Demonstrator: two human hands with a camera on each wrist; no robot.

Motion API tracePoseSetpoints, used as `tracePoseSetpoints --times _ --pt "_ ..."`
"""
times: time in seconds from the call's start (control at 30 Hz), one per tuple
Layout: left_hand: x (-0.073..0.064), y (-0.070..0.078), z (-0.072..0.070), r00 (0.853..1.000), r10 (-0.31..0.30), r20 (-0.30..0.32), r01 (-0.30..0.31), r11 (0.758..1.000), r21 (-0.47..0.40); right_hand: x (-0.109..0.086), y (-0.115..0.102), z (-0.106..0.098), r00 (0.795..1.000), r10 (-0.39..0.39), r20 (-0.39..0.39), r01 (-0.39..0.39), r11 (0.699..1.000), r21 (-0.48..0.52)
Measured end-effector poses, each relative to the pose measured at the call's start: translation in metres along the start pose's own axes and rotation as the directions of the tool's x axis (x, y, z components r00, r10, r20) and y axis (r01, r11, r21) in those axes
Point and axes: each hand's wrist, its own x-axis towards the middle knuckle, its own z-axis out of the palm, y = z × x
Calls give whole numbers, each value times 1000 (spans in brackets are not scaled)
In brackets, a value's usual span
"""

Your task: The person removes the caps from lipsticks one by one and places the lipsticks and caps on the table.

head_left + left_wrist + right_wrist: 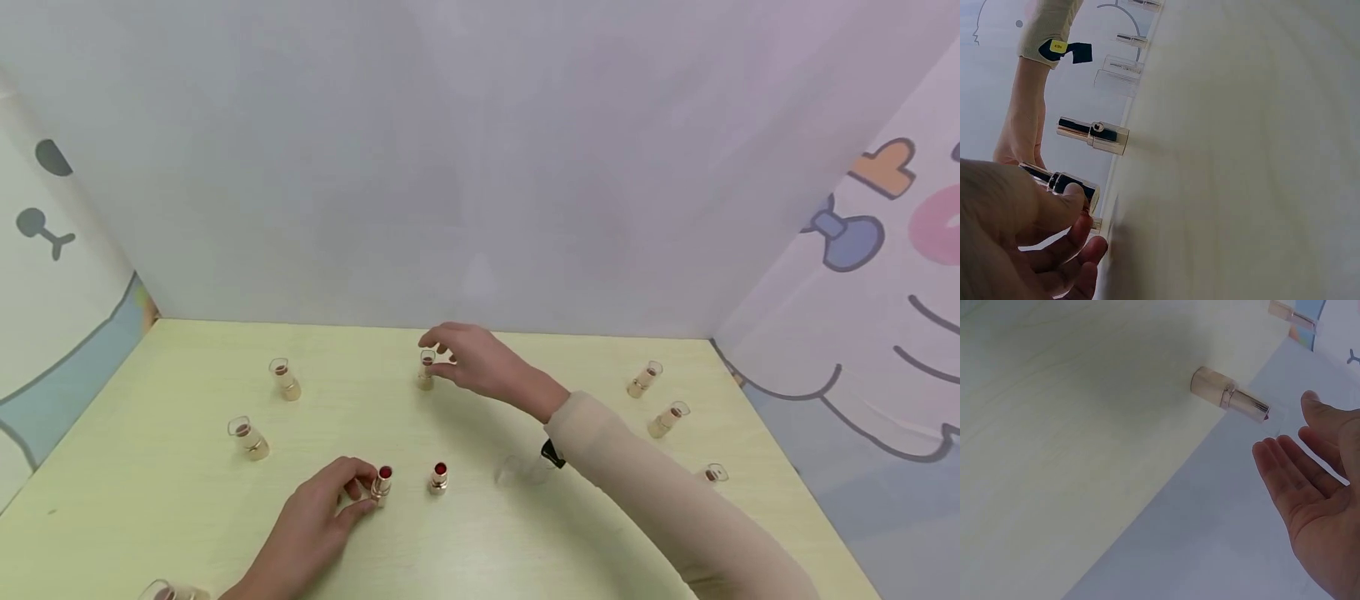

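Observation:
My left hand (pixel 318 517) pinches the gold base of an uncapped lipstick (pixel 382 483), which stands upright with its dark red tip bare. Thumb and a finger meet that base (pixel 1088 190) in the left wrist view. A second uncapped lipstick (pixel 438 478) stands just to its right. At the back of the table, my right hand (pixel 476 358) is held around the top of a lipstick with a clear cap (pixel 426 380). In the right wrist view its thumb and fingers are spread apart, near the clear end of that capped lipstick (pixel 1213 387).
Two clear caps (pixel 512 470) stand right of the uncapped lipsticks, near my right sleeve (pixel 637 467). Capped lipsticks stand at left (pixel 248 438) and right (pixel 667 420) on the pale table (pixel 465 550). A pale curtain (pixel 450 167) hangs behind the back edge.

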Motion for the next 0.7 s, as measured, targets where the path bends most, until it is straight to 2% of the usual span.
tracePoseSetpoints --times 0.17,0.4,0.7 --pt "1 0 -2 996 -61 59 62 998 -28 10 -2 7 999 6 35 -5 1000 -26" --pt "2 -2 -3 994 -65 86 68 997 -34 13 -2 12 999 -11 39 12 1000 -14" --pt "4 -4 -3 989 -85 120 89 995 -33 13 3 17 1000 9 29 -9 1000 -14"
